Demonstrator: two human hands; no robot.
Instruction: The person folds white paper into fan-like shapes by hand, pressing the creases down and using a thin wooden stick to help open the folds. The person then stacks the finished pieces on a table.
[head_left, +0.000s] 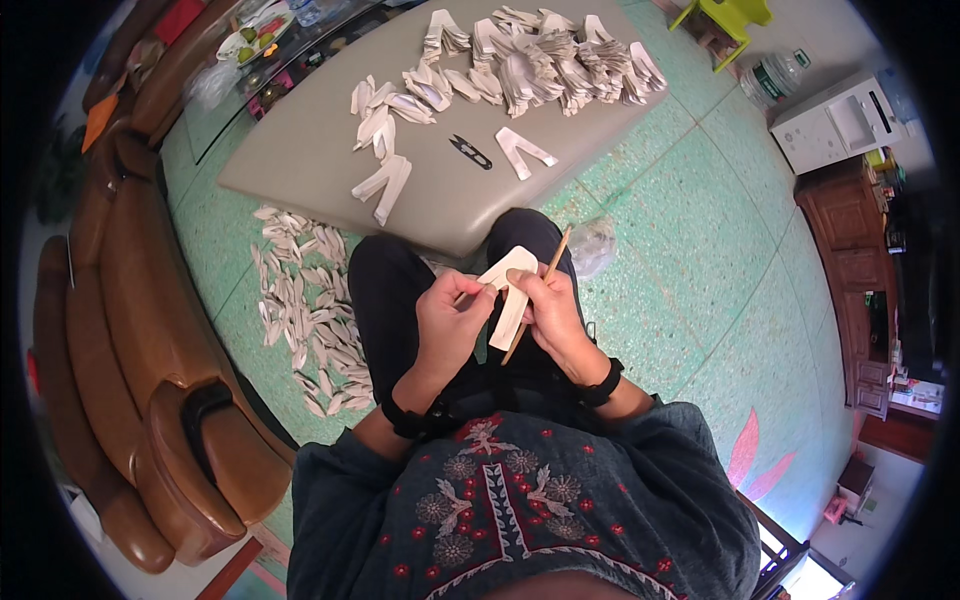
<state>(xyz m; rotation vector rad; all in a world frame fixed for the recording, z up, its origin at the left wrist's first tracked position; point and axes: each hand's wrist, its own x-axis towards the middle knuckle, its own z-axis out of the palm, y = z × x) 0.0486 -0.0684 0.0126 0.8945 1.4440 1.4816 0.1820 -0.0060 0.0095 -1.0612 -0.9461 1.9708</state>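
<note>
My left hand (448, 319) pinches one edge of a cream V-shaped fabric piece (511, 307) above my lap. From the other side my right hand (561, 315) grips the same piece, its thumb pressed on the upper face. A thin wooden stick (556, 255) also rests in my right hand, slanting past the piece's side. Beyond my knees, black thread snips (471, 152) lie on a beige padded bench (300, 157). To their right is a single flat V-shaped piece (521, 152); to their left are stacked V-shaped pieces (384, 187).
Bundles of pale pieces (532, 67) cover the bench's far part. Many folded pieces (311, 300) lie on the green floor (667, 300), left of my legs. A clear plastic bag (592, 247) sits by my right knee. A brown leather sofa (142, 300) stands at left.
</note>
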